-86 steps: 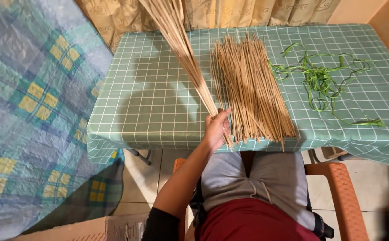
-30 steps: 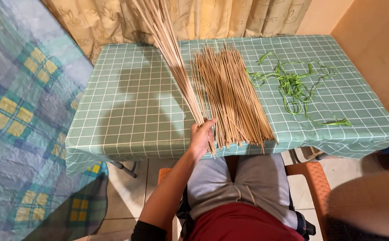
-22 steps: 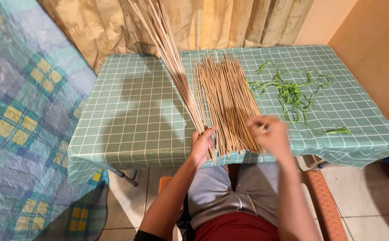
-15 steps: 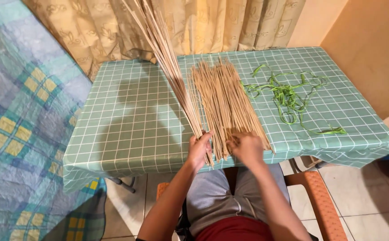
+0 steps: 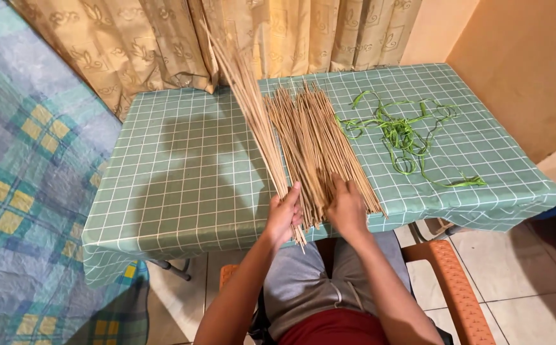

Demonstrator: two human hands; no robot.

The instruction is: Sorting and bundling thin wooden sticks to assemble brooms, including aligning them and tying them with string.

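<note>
Green-checked cloth is covering the table (image 5: 182, 185), where the left hand (image 5: 283, 214) is gripping a raised stick bundle (image 5: 249, 102) that may slide loose while the right hand (image 5: 347, 207) is pressing flat onto the overhanging loose sticks (image 5: 316, 137), risking spilling them.

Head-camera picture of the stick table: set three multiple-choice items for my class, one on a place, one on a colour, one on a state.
1. Where do the green leaf strips lie?
A. On the tablecloth, right of the flat pile of sticks
B. On the floor
C. On the person's lap

2. What colour is the tablecloth?
A. Red with dots
B. Green with a white grid
C. Plain black

3. How is the bundle of sticks in the left hand?
A. Flat on the table
B. Snapped in two
C. Gripped and slanting up toward the curtain

Answers: 1 A, the strips sit beside the pile; 2 B, white lines cross the green; 3 C, the left hand grips it while the right hand rests on the pile.
</note>
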